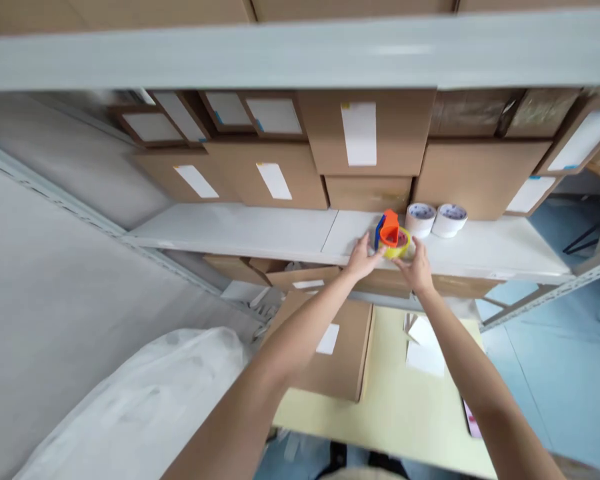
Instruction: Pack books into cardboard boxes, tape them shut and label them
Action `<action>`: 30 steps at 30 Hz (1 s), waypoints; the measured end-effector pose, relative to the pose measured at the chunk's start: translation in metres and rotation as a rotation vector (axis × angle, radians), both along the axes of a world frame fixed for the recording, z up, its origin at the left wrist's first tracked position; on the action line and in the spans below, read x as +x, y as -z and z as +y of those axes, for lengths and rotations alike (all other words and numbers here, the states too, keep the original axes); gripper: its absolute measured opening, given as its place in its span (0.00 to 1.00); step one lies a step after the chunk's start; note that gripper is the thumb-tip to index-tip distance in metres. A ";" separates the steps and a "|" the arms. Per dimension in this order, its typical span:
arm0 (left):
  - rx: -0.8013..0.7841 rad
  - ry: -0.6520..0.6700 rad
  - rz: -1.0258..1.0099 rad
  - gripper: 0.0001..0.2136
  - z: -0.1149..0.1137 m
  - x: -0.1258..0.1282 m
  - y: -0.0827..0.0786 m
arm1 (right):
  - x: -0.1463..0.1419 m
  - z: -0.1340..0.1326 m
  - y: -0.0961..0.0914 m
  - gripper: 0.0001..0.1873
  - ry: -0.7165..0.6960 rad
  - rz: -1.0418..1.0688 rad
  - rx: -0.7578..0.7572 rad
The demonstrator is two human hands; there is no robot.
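1. Reaching forward to the white shelf [230, 230] with both bare hands, near the front edge and right of the seam in the surface.
2. Between the two hands, at that front edge: an orange and blue tape dispenser [390, 227] loaded with a roll of yellow tape [394, 253].
3. With the left hand [363, 259], touching the blue side of the dispenser; thumb toward the front, fingers spread behind.
4. With the right hand [419, 270], cupping the yellow tape from the other side; thumb low in front, fingers raised along the rim.
5. On each hand, thumb and fingers apart around the edges; impossible to tell whether clamped firmly or only resting there.
6. Just behind the right hand: two white rolls [449, 225] side by side on the shelf, hollow ends up.
7. Along the back: stacked cardboard boxes [400, 143], many with white labels [359, 133], beneath a pale metal beam [300, 57].
8. Under the shelf: an open carton [285, 280], partly in view.
9. Below, on the pale yellow desk [400, 407]: a large brown box [340, 373] partly behind the left forearm, and loose papers [425, 360] to the right.
10. At lower left: a bulky white bag [175, 393].
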State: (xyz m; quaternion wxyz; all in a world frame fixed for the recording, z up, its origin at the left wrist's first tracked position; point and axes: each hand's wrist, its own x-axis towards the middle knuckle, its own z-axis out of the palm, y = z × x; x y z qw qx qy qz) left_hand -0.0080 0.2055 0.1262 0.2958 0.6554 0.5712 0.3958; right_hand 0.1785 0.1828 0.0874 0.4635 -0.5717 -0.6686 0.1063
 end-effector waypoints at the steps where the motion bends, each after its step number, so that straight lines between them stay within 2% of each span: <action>1: 0.029 0.010 0.014 0.34 -0.013 -0.020 0.006 | 0.004 -0.017 0.010 0.36 0.011 -0.022 0.014; 2: 0.085 0.027 0.047 0.35 -0.030 -0.045 0.014 | 0.009 -0.038 0.024 0.35 0.016 -0.037 0.008; 4: 0.156 -0.008 0.128 0.34 -0.074 -0.109 0.038 | 0.013 -0.092 0.064 0.31 0.009 -0.039 -0.077; 6: 0.123 -0.172 0.157 0.32 -0.129 -0.178 0.071 | 0.008 -0.156 0.112 0.30 -0.036 -0.016 -0.248; 8: -0.023 -0.362 0.121 0.31 -0.184 -0.234 0.111 | -0.009 -0.214 0.158 0.32 -0.117 0.006 -0.436; 9: -0.130 -0.450 0.058 0.30 -0.208 -0.253 0.131 | -0.021 -0.238 0.177 0.34 -0.163 0.014 -0.513; 11: -0.340 -0.587 -0.127 0.27 -0.245 -0.273 0.167 | -0.050 -0.270 0.203 0.38 -0.209 0.037 -0.602; 13: -0.425 -0.554 -0.199 0.26 -0.266 -0.272 0.193 | -0.076 -0.282 0.214 0.38 -0.205 0.088 -0.626; 16: -0.490 -0.443 -0.318 0.25 -0.276 -0.256 0.208 | -0.100 -0.281 0.207 0.31 -0.159 0.200 -0.634; 19: -0.478 -0.379 -0.386 0.22 -0.274 -0.251 0.204 | -0.101 -0.278 0.185 0.25 -0.141 0.246 -0.651; 22: -0.381 -0.296 -0.392 0.20 -0.268 -0.257 0.188 | -0.089 -0.279 0.150 0.20 -0.111 0.168 -0.605; 24: -0.277 -0.258 -0.323 0.20 -0.262 -0.259 0.172 | -0.080 -0.279 0.122 0.20 -0.050 0.074 -0.539; 27: -0.115 -0.254 -0.108 0.16 -0.248 -0.257 0.148 | -0.073 -0.277 0.084 0.28 0.084 -0.052 -0.462; 30: -0.099 -0.204 0.046 0.11 -0.235 -0.253 0.130 | -0.071 -0.273 0.062 0.36 0.189 -0.106 -0.505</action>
